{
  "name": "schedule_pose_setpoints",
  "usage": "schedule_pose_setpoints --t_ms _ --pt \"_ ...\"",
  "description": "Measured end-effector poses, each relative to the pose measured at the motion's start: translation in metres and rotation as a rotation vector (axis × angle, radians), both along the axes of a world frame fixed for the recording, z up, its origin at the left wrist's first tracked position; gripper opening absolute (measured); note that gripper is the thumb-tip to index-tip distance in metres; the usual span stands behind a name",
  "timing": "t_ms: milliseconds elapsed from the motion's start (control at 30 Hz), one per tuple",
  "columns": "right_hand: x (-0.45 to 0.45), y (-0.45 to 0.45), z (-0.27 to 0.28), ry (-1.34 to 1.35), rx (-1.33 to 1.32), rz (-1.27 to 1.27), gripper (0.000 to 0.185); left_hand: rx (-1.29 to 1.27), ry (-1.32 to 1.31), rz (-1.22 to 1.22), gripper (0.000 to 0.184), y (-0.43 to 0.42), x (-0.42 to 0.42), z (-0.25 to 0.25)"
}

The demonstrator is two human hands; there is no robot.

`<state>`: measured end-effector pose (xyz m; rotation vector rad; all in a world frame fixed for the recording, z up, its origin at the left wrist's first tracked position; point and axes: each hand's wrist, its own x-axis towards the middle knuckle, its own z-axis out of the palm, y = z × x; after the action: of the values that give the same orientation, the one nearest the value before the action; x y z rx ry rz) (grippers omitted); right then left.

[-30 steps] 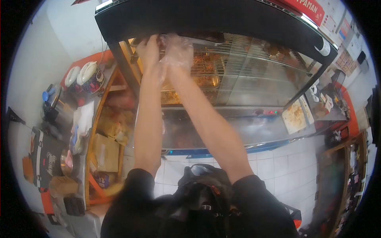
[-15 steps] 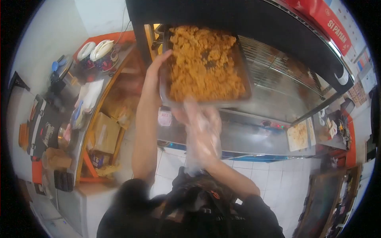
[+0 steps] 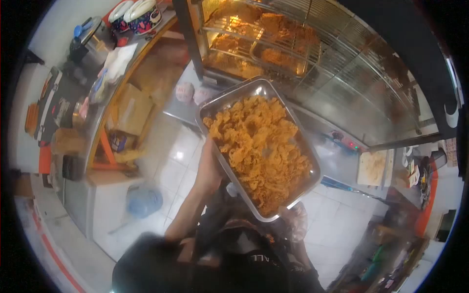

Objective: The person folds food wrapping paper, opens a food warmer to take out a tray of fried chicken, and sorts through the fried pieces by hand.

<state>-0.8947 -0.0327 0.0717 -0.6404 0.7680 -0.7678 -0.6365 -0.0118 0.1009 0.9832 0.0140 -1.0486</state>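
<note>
A rectangular metal tray [image 3: 316, 172] full of crispy golden fried food [image 3: 264, 146] is held in front of my body, turned at an angle. My left hand [image 3: 211, 166] grips its left side, with the fingers partly hidden beneath it. At the near right corner, my right hand [image 3: 295, 220], in a clear plastic glove, holds the tray's edge. Beyond the tray stands a lit display cabinet [image 3: 342, 83] with wire racks and more fried pieces [image 3: 278, 29] inside.
Two round wrapped packets [image 3: 184, 92] sit on the metal counter left of the tray. A white board [image 3: 372, 167] lies on the counter at right. Patterned pots [image 3: 144, 17], papers [image 3: 119, 61] and a cardboard box [image 3: 132, 108] are at left. A blue water jug [image 3: 144, 201] is near the floor.
The tray has come out of the cabinet, nearer my body, and turned. My right hand has moved from its front edge to the near right corner. The view has shifted, showing more racks.
</note>
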Motion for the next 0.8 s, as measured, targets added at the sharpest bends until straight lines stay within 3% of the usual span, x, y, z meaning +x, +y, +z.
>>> schedule_pose_setpoints --t_ms 33,133,200,300,367,433,500,533,633,700,733,800 --pt "-0.018 -0.006 -0.011 0.006 0.008 0.017 0.026 -0.003 0.014 0.029 0.059 0.001 -0.012 -0.008" --pt "-0.072 -0.032 -0.038 0.063 0.385 0.058 0.034 -0.001 -0.041 0.086 0.07 0.006 -0.049 -0.037" --pt "-0.091 -0.049 -0.034 0.129 0.005 0.121 0.037 -0.028 0.015 0.177 0.077 0.008 -0.081 -0.042" --pt "-0.164 -0.078 -0.089 0.127 -0.042 0.17 0.036 -0.076 0.148 0.329 0.062 0.036 -0.122 -0.087" --pt "-0.197 -0.098 -0.09 0.105 0.193 0.107 0.037 -0.079 0.196 0.428 0.063 0.047 -0.155 -0.098" --pt "-0.209 -0.114 -0.067 0.323 -0.188 0.282 0.039 -0.055 0.34 0.346 0.059 0.068 -0.18 -0.103" --pt "-0.232 -0.122 -0.056 0.263 0.1 0.189 0.041 -0.065 0.41 0.32 0.052 0.088 -0.21 -0.119" --pt "-0.251 -0.132 -0.071 0.345 -0.005 0.267 0.042 0.223 0.082 0.089 0.05 0.098 -0.222 -0.14" --pt "-0.287 -0.147 -0.076 0.477 -0.12 0.431 0.041 0.234 -0.045 -0.123 0.056 0.103 -0.266 -0.131" --pt "-0.303 -0.146 -0.068 0.472 -0.429 0.504 0.03 0.532 -0.051 -0.113 0.077 0.1 -0.304 -0.132" --pt "-0.313 -0.147 -0.068 0.468 -0.535 0.525 0.029 0.529 -0.046 -0.105 0.077 0.1 -0.322 -0.131" --pt "-0.329 -0.147 -0.076 0.437 -0.243 0.468 0.027 0.395 0.041 -0.036 0.081 0.103 -0.354 -0.115"
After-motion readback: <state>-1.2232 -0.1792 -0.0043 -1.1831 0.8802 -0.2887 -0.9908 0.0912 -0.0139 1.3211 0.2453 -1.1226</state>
